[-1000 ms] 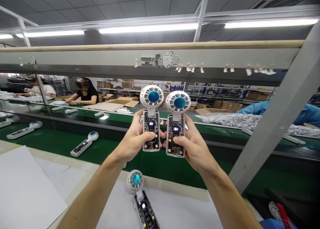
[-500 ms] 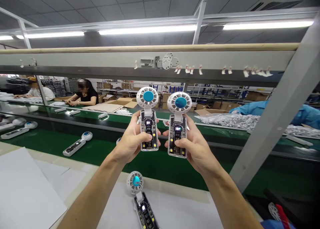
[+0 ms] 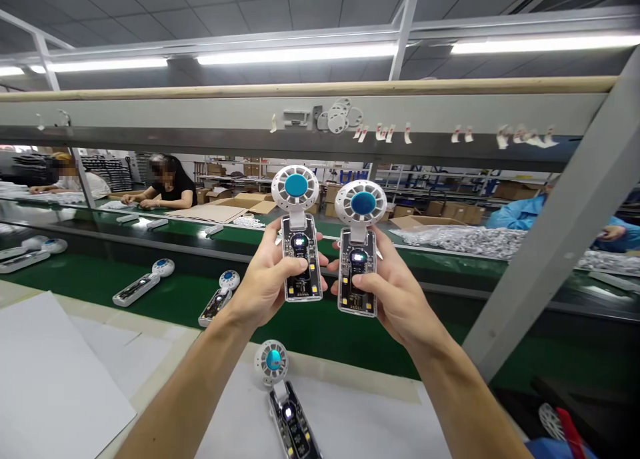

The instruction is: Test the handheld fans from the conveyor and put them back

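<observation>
My left hand [image 3: 267, 275] is closed around a small handheld fan [image 3: 296, 187], its thumb pressed on the front of the body. A matching handheld fan [image 3: 362, 203] is gripped in my right hand [image 3: 397, 289], thumb also on its front. Both stand upright side by side, a small gap apart, with white round heads, blue centres and dark circuit boards under clear covers. Small lights glow on both boards. Below my hands a third fan [image 3: 295, 425] lies on the white-covered table [image 3: 360, 419], its board lit too.
Beyond the table runs a green conveyor belt [image 3: 280, 339] carrying several fans, one [image 3: 220, 297] beside my left forearm. A slanted metal post [image 3: 550, 219] rises at right. Across the line sit co-workers, boxes and a heap of white parts [image 3: 460, 237]. White sheets [image 3: 55, 379] lie at left.
Fans on the belt have shifted left, and one has come out from behind my left arm. At far right the co-worker in blue has moved, showing a hand. My grips look the same.
</observation>
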A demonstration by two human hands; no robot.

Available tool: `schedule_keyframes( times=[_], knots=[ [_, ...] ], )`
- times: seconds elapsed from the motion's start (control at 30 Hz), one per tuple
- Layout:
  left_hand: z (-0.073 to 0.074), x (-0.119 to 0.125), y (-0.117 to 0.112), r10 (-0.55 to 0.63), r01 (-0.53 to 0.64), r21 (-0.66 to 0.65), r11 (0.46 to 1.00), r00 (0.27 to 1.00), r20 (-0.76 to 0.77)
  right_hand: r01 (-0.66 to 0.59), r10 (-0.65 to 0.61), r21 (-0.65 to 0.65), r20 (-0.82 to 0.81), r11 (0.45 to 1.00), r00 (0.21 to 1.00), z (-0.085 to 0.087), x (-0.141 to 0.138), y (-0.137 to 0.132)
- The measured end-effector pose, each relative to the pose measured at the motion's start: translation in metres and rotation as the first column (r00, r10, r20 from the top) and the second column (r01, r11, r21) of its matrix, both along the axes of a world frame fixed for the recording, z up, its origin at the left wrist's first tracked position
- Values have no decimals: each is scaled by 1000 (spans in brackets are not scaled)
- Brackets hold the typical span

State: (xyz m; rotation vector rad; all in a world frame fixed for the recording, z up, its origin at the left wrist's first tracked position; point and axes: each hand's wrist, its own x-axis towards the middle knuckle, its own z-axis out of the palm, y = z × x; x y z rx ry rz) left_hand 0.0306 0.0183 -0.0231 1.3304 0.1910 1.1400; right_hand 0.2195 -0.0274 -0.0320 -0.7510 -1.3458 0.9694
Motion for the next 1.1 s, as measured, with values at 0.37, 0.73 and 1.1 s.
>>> schedule_keyframes(
  times=[0.37,0.73,1.1],
  knots=[
    [-1,0,-1,-22,22,4,1000,1000,21,18,-18,-33,1,999,1000,-1,-1,-1],
    [0,-1,-6,-45,45,4,999,999,28,17,-18,-20,-34,1000,999,-3,-2,2],
    [1,-1,-4,-39,39,3,999,999,6,-36,36,8,12,999,999,0,-3,1]
  ],
)
